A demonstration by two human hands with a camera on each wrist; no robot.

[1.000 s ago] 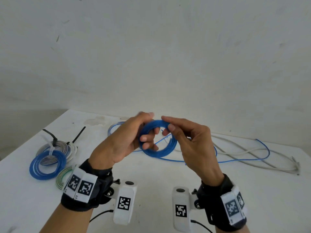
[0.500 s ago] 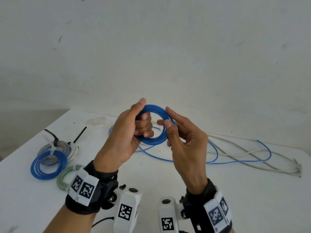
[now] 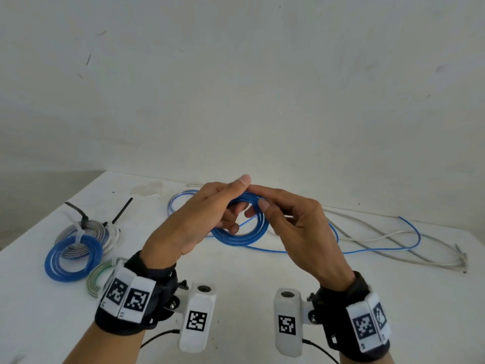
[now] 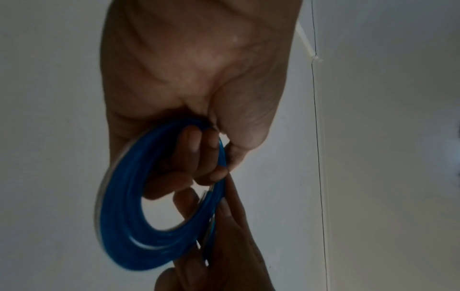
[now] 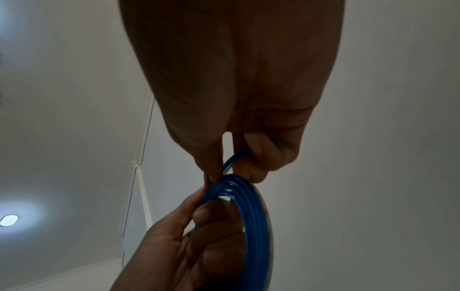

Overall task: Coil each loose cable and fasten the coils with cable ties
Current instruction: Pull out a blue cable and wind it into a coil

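So the coil of thin blue plastic-sheathed cable has dropped from chest-height half a second ago to lower over the white tabletop, tilted flatter, and it looks a loop thicker. The left hand has its fingers curled through the ring, thumb on top, clamped on it. The right hand pinches the strand feeding in at the top. There's plenty of blue tail lying loose by the grey cable, so I'd say more wraps before any tie. Three tied coils sit far left.
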